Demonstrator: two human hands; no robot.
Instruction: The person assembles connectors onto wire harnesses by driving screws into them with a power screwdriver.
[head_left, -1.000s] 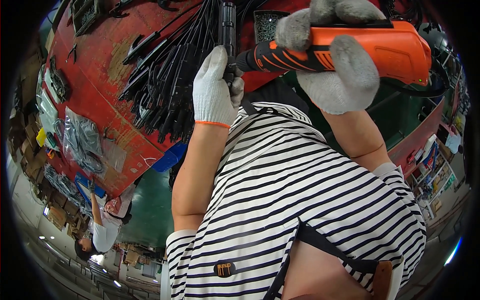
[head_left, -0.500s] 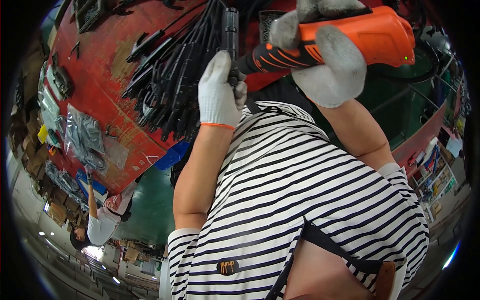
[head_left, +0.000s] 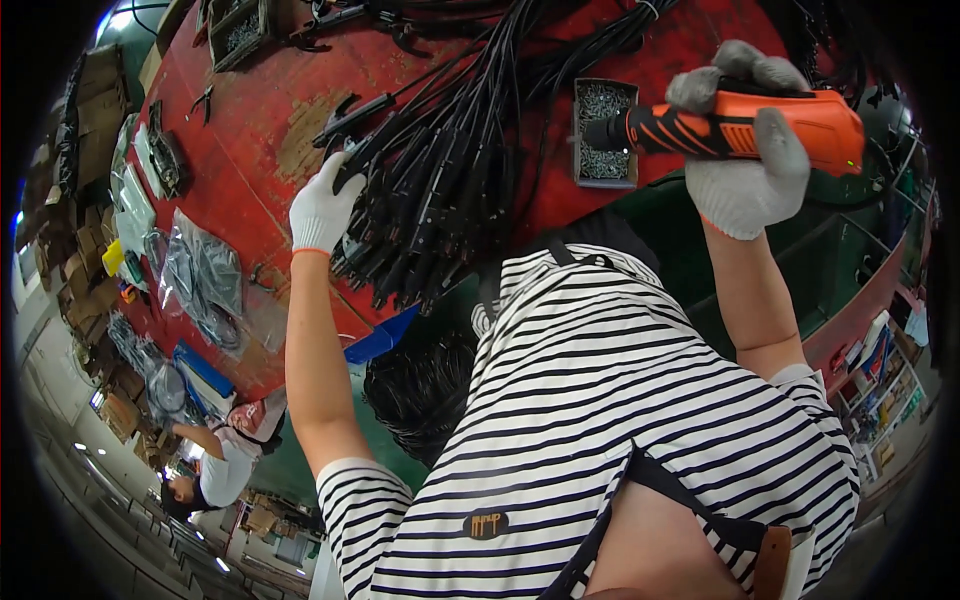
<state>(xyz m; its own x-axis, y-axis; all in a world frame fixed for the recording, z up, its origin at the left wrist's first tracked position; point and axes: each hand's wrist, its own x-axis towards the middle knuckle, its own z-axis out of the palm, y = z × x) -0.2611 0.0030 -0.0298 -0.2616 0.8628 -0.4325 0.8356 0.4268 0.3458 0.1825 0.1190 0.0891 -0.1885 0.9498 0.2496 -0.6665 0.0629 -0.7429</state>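
The orange and black power screwdriver (head_left: 738, 138) is in the right hand (head_left: 745, 190), which wears a white knit glove with grey, dirty fingers. Those fingers are curled snugly round the tool's fat body. Half a second ago, its black nose was up against a black part in the left hand (head_left: 325, 205). Now the tool has moved off to the right, and its nose is over an open box (head_left: 606, 183) full of small silver screws (head_left: 605, 103), just left of the right fingers. So the tool is no longer on the black part, and the two hands are now well apart.

The left hand, in a white knit glove with an orange edge, has let go of that part. It has gone to the left side of a big bunch of long black plastic parts (head_left: 430, 200). The thumb and first finger make a bent shape beside the bunch, but the view is too dark there to tell if they pinch anything.

Thin black cables (head_left: 500, 60) run up and away from the bunch, ahead of the left fingers. All this lies on a worn red counter (head_left: 235, 150). Clear plastic bags (head_left: 205, 280) lie behind the left fingers, off to their left.
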